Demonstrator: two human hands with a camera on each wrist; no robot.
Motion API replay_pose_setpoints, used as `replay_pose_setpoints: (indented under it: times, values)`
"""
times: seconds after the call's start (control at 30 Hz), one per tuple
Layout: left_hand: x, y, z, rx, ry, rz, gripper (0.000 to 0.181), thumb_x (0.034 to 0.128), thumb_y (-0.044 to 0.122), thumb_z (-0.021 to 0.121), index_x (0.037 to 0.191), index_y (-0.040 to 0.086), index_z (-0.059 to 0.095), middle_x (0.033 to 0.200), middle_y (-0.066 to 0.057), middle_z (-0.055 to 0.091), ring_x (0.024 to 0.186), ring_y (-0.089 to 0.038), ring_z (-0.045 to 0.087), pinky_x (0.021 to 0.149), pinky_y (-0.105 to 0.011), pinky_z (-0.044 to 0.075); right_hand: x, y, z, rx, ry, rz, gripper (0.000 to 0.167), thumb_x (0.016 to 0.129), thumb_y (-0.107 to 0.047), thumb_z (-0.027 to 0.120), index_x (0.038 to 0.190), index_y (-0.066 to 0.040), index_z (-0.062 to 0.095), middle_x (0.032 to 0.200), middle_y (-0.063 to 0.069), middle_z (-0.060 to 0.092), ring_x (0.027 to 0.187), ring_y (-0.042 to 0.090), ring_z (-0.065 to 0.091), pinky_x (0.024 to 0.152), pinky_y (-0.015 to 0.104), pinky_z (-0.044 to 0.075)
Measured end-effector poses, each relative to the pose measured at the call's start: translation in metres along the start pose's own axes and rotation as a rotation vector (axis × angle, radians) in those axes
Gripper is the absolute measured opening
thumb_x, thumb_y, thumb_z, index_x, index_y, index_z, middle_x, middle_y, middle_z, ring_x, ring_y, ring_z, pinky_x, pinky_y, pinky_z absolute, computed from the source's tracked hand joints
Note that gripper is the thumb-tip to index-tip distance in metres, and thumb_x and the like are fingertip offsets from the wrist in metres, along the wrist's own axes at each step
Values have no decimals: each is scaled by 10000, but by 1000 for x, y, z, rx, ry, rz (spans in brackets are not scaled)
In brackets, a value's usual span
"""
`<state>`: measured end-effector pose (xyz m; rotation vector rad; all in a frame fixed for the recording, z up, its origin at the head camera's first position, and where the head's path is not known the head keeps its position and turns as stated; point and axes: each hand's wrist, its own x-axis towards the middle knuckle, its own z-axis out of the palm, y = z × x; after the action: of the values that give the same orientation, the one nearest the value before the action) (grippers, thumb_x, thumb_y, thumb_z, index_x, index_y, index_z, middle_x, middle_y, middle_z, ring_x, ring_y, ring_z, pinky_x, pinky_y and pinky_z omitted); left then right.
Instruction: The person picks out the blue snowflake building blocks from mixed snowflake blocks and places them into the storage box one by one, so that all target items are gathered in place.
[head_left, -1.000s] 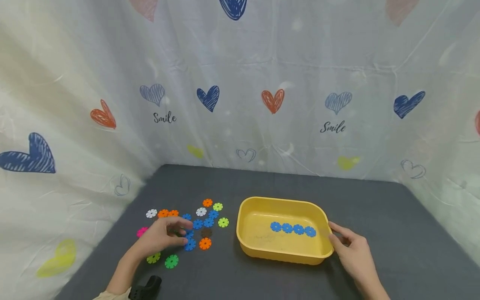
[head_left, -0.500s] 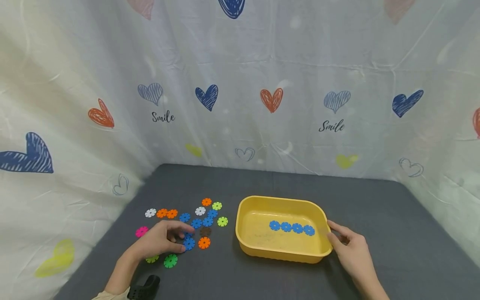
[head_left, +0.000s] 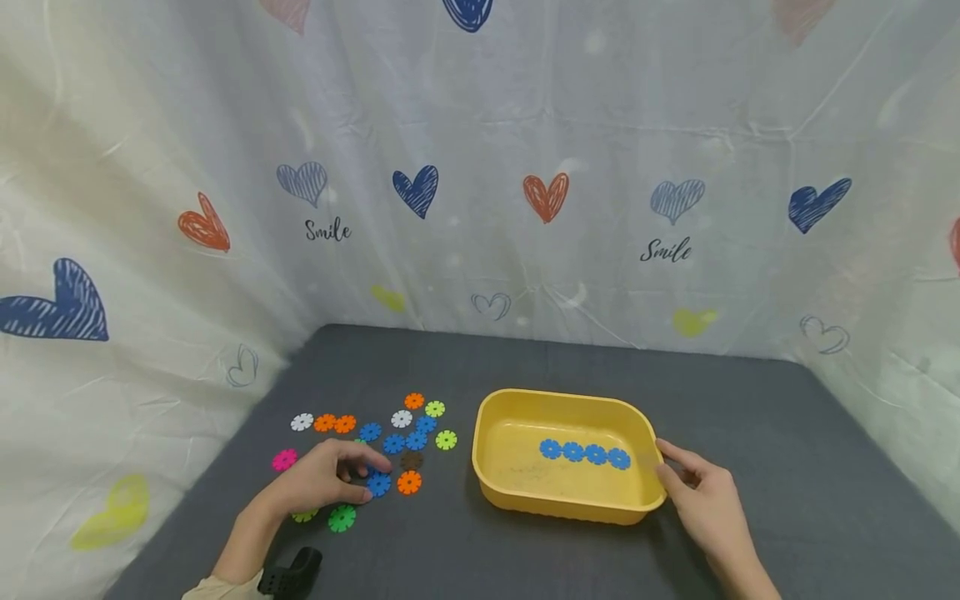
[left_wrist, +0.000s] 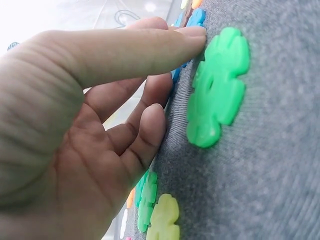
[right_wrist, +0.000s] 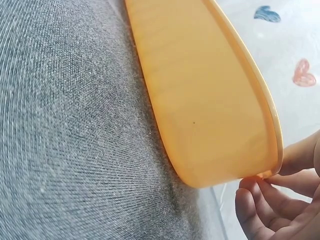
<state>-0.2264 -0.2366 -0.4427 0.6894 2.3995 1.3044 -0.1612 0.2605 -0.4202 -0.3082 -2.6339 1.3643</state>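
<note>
Best to bring thumb and forefinger of the left hand [head_left: 321, 477] evenly onto opposite edges of the flat blue plastic disc [head_left: 379, 484]; the two digits straddle it, but whether they grip I cannot tell. The right hand [head_left: 707, 506] pinches the rim of the rounded yellow plastic tray [head_left: 555, 507]. Round and petal-notched, the disc lies on dark grey cloth [head_left: 457, 558]
</note>
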Motion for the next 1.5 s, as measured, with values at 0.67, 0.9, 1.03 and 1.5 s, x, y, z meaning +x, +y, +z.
replay_pose_setpoints:
  times: [0.67, 0.9, 1.03, 1.5]
  values:
    - [-2, 0, 0, 15, 78, -21, 351, 807, 127, 825, 1137, 92, 711, 1044, -78, 624, 936, -299, 554, 691, -324, 526, 1, -2, 3, 28, -16, -13, 413, 964, -113, 616, 1362, -11, 580, 1154, 198, 636, 883, 226, 588, 594, 270, 488]
    - [-5, 0, -1, 15, 84, -9, 343, 803, 110, 827, 1126, 86, 713, 1038, -83, 630, 912, -282, 587, 670, -333, 534, 1, -3, 5, 18, -11, -17, 411, 959, -106, 615, 1356, -5, 583, 1144, 194, 641, 884, 233, 586, 599, 269, 484]
    - [-4, -1, -1, 26, 86, -13, 331, 805, 129, 829, 1116, 95, 721, 1028, -69, 637, 900, -263, 599, 670, -335, 537, 2, -2, 4, 17, -29, -13, 423, 971, -134, 616, 1373, -11, 568, 1176, 203, 630, 914, 241, 588, 611, 271, 486]
    - [1, -2, 0, 75, 83, 43, 324, 791, 176, 844, 1089, 93, 749, 1088, -47, 675, 868, -191, 641, 724, -311, 546, 2, 3, -1, 3, -45, -2, 441, 986, -171, 607, 1393, -11, 546, 1220, 226, 606, 952, 268, 586, 618, 278, 497]
